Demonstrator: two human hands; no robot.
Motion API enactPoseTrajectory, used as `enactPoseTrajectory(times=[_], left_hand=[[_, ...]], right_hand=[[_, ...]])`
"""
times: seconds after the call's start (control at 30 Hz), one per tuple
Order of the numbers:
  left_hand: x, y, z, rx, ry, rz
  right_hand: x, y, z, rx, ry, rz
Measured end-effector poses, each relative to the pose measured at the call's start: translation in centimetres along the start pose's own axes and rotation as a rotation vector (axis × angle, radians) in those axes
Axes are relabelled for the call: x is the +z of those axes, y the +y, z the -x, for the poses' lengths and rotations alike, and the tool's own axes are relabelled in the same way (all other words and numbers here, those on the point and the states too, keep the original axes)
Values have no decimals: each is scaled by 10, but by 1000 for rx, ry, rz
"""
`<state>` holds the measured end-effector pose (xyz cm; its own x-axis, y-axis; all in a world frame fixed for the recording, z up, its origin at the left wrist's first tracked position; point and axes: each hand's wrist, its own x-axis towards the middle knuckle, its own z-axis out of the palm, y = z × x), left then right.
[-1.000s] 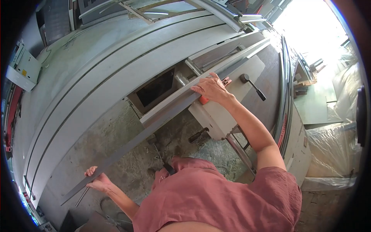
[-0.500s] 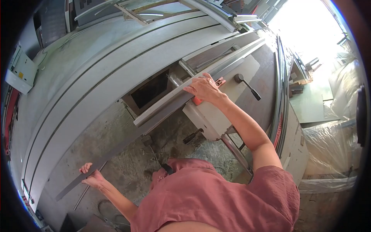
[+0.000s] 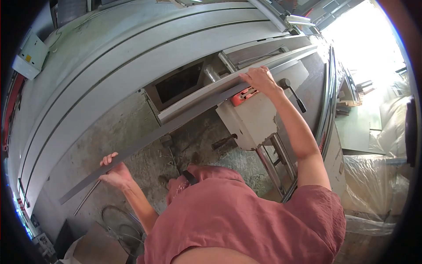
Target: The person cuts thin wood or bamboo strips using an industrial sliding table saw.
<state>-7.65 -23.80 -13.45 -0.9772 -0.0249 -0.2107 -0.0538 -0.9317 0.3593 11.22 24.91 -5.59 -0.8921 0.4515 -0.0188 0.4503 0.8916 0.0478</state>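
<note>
A long dark grey strip (image 3: 154,134) runs slantwise from the lower left up to the machine's metal fence (image 3: 198,96). Near its lower end my left hand (image 3: 115,173) grips the strip, fingers on one side and thumb on the other. My right hand (image 3: 260,79) is closed around the strip's upper part, beside the fence. Just below that hand sits a red clamp-like part (image 3: 240,97) on the beige machine body (image 3: 250,121). A black lever (image 3: 295,95) stands to the right of it.
The long grey slotted table (image 3: 101,70) curves across the left and top. A dark opening (image 3: 180,82) lies behind the fence. Plastic sheeting (image 3: 369,185) hangs at the right. Below are the concrete floor (image 3: 105,132), a thin rod (image 3: 86,199) and hoses.
The camera view has shifted. The strip now lies higher against the fence, showing more of its length, and my right hand has moved from the fence's top onto the strip.
</note>
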Motion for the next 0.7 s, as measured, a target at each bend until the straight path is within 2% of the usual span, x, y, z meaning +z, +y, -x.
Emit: enactPoseTrajectory(times=[0.07, 0.13, 0.33, 0.43, 0.53, 0.6, 0.67, 0.7], left_hand=[[3, -13, 8, -8, -9, -54], [7, -22, 15, -1, 18, -72], [17, -28, 31, 28, 97, -153], [16, -27, 31, 32, 72, -134], [19, -27, 30, 31, 53, -138], [17, -26, 29, 12, 74, -140], [15, -26, 28, 8, 64, -148], [16, -27, 28, 3, 44, -133]], right_hand=[[-4, 8, -2, 77, -63, 14], [1, 20, -4, 60, -14, 6], [-1, 27, -6, 101, -78, -3], [-8, 21, -11, 107, -189, -4], [-20, -7, -8, 28, -181, 190], [-26, -48, -4, -285, 148, 35], [-35, -107, 7, -570, 282, -59], [-33, -134, 17, -595, 259, -88]])
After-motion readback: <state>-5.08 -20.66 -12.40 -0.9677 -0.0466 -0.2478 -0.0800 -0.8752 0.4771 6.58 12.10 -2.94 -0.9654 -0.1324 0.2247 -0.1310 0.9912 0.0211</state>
